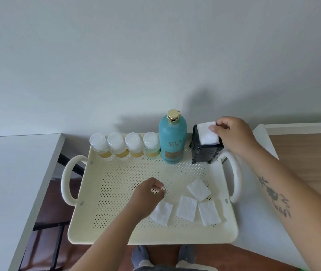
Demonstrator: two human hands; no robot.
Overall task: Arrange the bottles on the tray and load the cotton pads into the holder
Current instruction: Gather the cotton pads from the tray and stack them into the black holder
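Note:
A cream perforated tray [89, 218] holds several small clear bottles [114, 146] with yellowish liquid in a row along its back edge, beside a tall teal bottle [172, 141] with a gold cap. At the back right corner stands a black holder [206, 152] with white cotton pads [207, 134] in its top. My right hand [232, 133] pinches the top pad at the holder's opening. Several loose cotton pads [187, 208] lie flat at the tray's front right. My left hand [149, 194] hovers over the tray's middle with fingers curled, just above one loose pad [162, 214].
The tray has looped handles [66, 179] on both sides and spans a gap between two white tabletops [5, 173]. A wooden surface [308, 163] lies at the right. My feet in grey socks [140, 255] show on the brown floor below.

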